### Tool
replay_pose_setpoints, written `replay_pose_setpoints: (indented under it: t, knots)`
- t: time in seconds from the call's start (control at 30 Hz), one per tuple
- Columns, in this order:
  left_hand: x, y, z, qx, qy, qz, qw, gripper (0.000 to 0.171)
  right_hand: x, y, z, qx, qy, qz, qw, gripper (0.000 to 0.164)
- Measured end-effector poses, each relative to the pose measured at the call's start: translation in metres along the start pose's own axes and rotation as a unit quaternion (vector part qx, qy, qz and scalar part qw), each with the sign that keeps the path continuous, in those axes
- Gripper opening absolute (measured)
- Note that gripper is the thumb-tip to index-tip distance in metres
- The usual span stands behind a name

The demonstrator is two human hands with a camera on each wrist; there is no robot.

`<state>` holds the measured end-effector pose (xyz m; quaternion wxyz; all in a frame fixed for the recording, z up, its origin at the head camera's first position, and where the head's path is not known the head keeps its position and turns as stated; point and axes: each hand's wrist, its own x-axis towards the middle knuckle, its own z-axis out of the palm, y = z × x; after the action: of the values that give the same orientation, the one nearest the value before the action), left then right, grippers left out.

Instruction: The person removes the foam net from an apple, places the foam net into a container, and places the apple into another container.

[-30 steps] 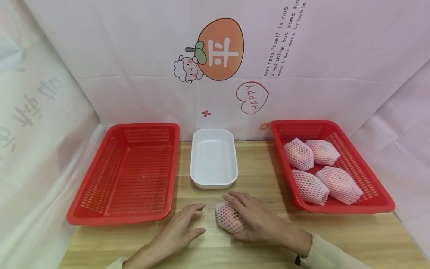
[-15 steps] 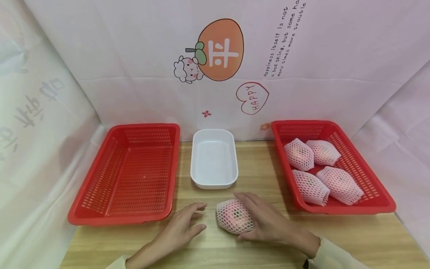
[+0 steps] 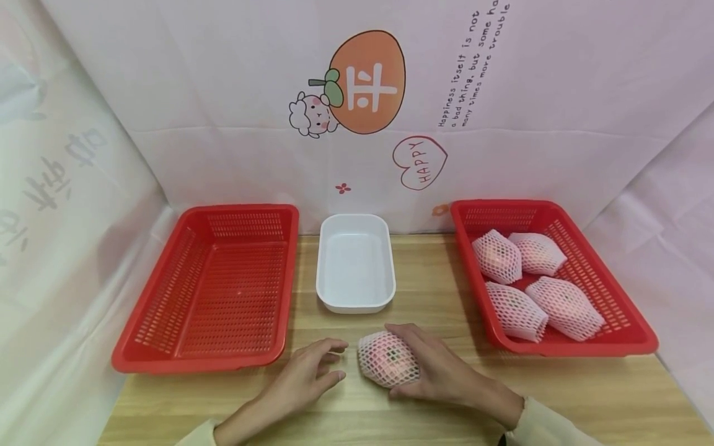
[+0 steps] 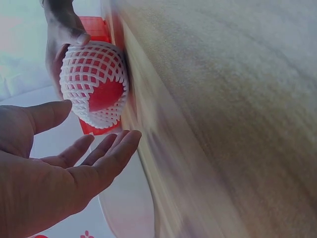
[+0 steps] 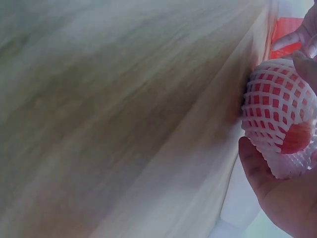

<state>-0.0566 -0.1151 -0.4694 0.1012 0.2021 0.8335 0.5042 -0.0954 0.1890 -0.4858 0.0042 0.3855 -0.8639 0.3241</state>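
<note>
The backdrop cloth (image 3: pixel 223 80) reads "HAPPY" (image 3: pixel 419 163), "平" (image 3: pixel 370 87), "Happiness itself is not" (image 3: pixel 458 68).

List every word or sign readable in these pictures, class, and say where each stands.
"HAPPY", in the red heart on the back cloth.
"Happiness itself is not / a bad thing, but some ha / many times more trouble", on that cloth, second line cut off.
"平", lying sideways, on the printed orange fruit.
The left cloth bears characters too faint to read.
No lettering shows on the netted fruit.
</note>
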Motion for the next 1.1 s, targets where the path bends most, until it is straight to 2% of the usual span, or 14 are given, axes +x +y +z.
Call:
replay_pose_setpoints:
  t: [0.23, 0.37, 0.53, 0.73, 0.93, 1.1]
  knots:
    - [0.002, 0.000, 0.001, -0.013, -0.003, -0.002, 0.9999, 0.039, 0.002, 0.000, 0.002, 0.012, 0.027, -0.014, 0.999, 0.098]
    - [0.004, 0.001, 0.003, -0.037, 0.000, 0.005, 0.9993, 0.035, 0.004, -0.002, 0.003, 0.019, 0.036, -0.030, 0.999, 0.096]
    - [0.005, 0.004, 0.005, -0.044, 0.017, 0.013, 0.9988, 0.029, 0.007, -0.007, 0.001, 0.024, 0.038, -0.036, 0.998, 0.096]
    - [0.007, 0.011, 0.006, -0.038, 0.049, -0.004, 0.9980, 0.024, 0.013, -0.016, -0.005, 0.028, 0.045, -0.052, 0.997, 0.096]
    - [0.008, 0.017, 0.008, -0.089, 0.089, -0.004, 0.9920, 0.031, 0.017, -0.024, -0.008, 0.038, 0.045, -0.073, 0.996, 0.098]
    - [0.007, 0.020, 0.008, -0.128, 0.092, -0.006, 0.9876, 0.036, 0.018, -0.027, -0.008, 0.038, 0.042, -0.073, 0.996, 0.099]
